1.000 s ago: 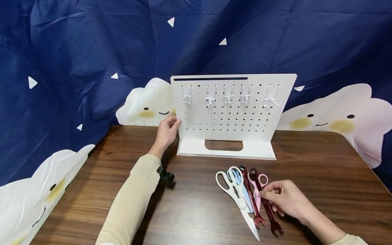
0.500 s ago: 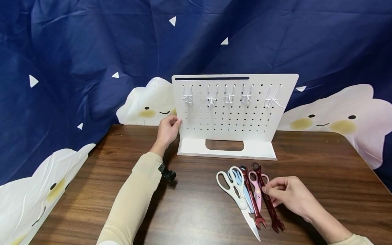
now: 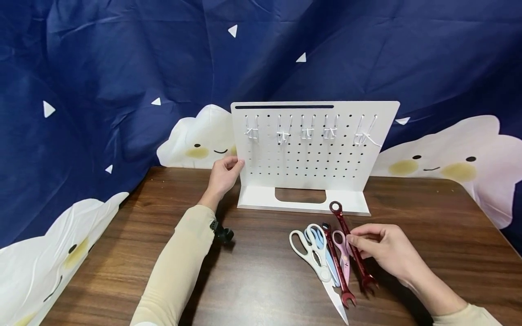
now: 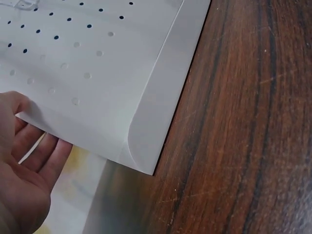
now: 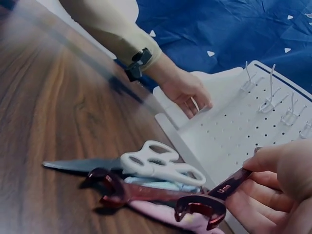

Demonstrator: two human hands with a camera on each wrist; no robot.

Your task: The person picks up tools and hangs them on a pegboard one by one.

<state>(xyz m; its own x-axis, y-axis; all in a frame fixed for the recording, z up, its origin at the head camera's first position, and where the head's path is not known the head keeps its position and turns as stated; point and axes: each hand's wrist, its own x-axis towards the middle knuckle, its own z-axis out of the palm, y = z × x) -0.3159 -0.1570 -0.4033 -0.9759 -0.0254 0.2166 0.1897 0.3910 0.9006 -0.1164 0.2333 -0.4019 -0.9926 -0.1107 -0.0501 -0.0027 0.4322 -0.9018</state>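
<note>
My left hand (image 3: 223, 175) pinches the left edge of a white pegboard (image 3: 261, 158), thumb on the front and fingers behind, as the left wrist view shows. Between thumb and fingers, my right hand (image 3: 389, 251) holds a dark red combination wrench (image 3: 354, 244), its ring end tilted up toward the board's base. Left of that wrench, on the table, lie pink scissors (image 3: 344, 258), a second red wrench (image 3: 338, 267), light blue scissors (image 3: 331, 265) and white-handled scissors (image 3: 322, 270) with a bare metal blade. The white pair partly covers the blue one.
Several white wire hooks (image 3: 307, 131) hang in a row across the upper pegboard, sticking out toward me. The board stands on a wooden table (image 3: 253, 271). Behind it hangs a dark blue curtain (image 3: 122, 54) with cloud prints.
My right hand has raised the outer red wrench, its ring end moving away from me, up and off the pink scissors' handles. The left hand stays on the board's edge.
</note>
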